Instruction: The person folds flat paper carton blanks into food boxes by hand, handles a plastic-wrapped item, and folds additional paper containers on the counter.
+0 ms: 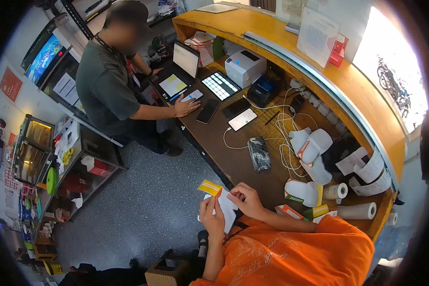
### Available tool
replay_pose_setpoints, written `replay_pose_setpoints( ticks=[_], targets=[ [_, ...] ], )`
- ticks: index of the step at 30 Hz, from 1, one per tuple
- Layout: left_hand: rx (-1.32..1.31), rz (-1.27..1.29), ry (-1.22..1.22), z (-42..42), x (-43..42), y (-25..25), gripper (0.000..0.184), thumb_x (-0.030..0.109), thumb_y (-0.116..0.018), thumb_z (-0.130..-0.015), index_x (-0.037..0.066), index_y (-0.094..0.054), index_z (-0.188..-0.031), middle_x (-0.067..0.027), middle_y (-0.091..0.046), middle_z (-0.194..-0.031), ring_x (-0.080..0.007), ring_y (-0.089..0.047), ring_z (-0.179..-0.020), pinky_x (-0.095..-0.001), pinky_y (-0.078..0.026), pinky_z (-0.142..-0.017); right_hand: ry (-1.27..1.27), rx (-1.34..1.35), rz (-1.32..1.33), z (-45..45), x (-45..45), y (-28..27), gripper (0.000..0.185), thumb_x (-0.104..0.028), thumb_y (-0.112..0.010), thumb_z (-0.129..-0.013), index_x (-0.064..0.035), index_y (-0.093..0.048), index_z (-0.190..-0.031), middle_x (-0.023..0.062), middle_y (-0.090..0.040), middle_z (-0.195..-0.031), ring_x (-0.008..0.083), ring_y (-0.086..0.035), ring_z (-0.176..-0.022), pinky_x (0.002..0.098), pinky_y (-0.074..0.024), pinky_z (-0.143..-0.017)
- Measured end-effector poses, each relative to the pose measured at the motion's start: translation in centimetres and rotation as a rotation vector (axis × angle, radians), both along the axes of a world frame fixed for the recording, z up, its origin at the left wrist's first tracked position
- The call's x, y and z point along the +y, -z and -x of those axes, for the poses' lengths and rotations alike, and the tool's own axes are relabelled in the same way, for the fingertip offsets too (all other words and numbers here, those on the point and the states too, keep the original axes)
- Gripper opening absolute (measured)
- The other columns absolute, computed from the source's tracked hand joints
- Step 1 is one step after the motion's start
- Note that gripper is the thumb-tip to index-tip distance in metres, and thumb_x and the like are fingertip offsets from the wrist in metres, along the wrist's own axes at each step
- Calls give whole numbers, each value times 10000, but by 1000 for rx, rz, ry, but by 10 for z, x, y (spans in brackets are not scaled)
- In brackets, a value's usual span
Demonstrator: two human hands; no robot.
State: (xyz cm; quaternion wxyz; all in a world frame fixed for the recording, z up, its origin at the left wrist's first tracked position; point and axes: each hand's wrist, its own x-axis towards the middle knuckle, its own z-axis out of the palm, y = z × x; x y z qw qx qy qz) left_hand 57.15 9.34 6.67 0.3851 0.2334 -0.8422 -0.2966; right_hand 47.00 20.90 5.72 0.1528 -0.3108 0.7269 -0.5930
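My left hand [212, 217] pinches a partly folded paperboard box [229, 212], white with a yellow-orange printed flap, in front of my orange shirt. My right hand [248, 202] is closed at the box's upper right edge, fingers bent and thumb against the board. Both hands are just off the near edge of the brown counter [202, 136]. Beside my right arm lie similar folded boxes [304, 193] in white, green and orange. The far side of the held box is hidden.
A co-worker [107, 90] stands at the counter's far end, one hand by a phone [192, 96]. On the counter are a laptop [185, 59], a tablet [221, 86], a label printer [245, 66], a lit phone [242, 119], white cables [285, 138] and paper rolls [357, 211].
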Motion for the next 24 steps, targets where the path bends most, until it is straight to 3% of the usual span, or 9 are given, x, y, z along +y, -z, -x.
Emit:
replay_pose_setpoints(
  ticks=[3, 5, 8, 11, 15, 17, 21, 24],
  targets=[
    [-97, -147, 49, -5, 3, 3, 174, 8, -660, -887, -40, -692, -1052, -146, -698, -899, -246, -695, -801, -332, -538, -684, 59, -146, 126, 0, -5, 8, 133, -96, -730, -857, -8, -672, -938, 58, -601, -846, 117, -605, -725, 257, -485, -617],
    [-63, -633, 7, -4, 11, 2, 153, 13, -648, -909, -56, -687, -1040, -123, -696, -920, -191, -683, -829, -301, -550, -706, -7, -256, 169, 0, -8, 7, 97, -56, -719, -876, 18, -674, -919, 22, -562, -902, 60, -577, -770, 187, -481, -629],
    [61, -808, 59, -2, 15, 12, 152, 22, -630, -932, -72, -675, -1042, -122, -694, -965, -149, -668, -859, -285, -566, -751, -14, -181, 134, 0, -9, 11, 142, -123, -739, -857, -6, -703, -930, 51, -606, -815, 109, -605, -731, 243, -483, -623],
    [195, -1027, 86, 0, 18, 17, 151, 25, -625, -939, -76, -669, -1042, -116, -692, -975, -160, -673, -873, -283, -570, -790, -53, -229, 141, 2, -8, 11, 117, -72, -716, -886, 20, -682, -950, 17, -570, -889, 53, -575, -780, 188, -471, -622],
    [259, -1313, 66, 0, 20, 9, 166, 48, -621, -949, -73, -659, -1056, -111, -686, -994, -160, -671, -897, -284, -563, -841, -56, -195, 117, 4, -7, 5, 119, -88, -715, -890, 13, -685, -946, 13, -577, -870, 54, -567, -746, 198, -459, -602],
    [321, -1527, 75, -4, 18, 16, 175, 76, -616, -959, -65, -656, -1054, -97, -678, -1025, -161, -661, -947, -292, -543, -904, -79, -241, 103, 4, -7, 1, 137, -119, -726, -865, -4, -683, -925, 50, -610, -848, 113, -605, -736, 257, -488, -629],
    [224, -1404, 108, -4, 22, 14, 256, 91, -577, -983, -78, -622, -1170, -129, -652, -1128, -179, -638, -1031, -309, -516, -963, -74, -106, 66, 4, -4, -10, 119, -98, -723, -858, -7, -660, -902, 55, -607, -859, 124, -610, -729, 268, -494, -630],
    [235, -1313, 120, 1, 38, 8, 411, 106, -508, -1016, -87, -470, -1376, -171, -560, -1321, -213, -569, -1181, -314, -464, -1010, -46, 4, 22, 3, -7, -10, 101, -77, -718, -850, -12, -647, -881, 81, -606, -852, 167, -627, -715, 290, -504, -626]
  ],
)
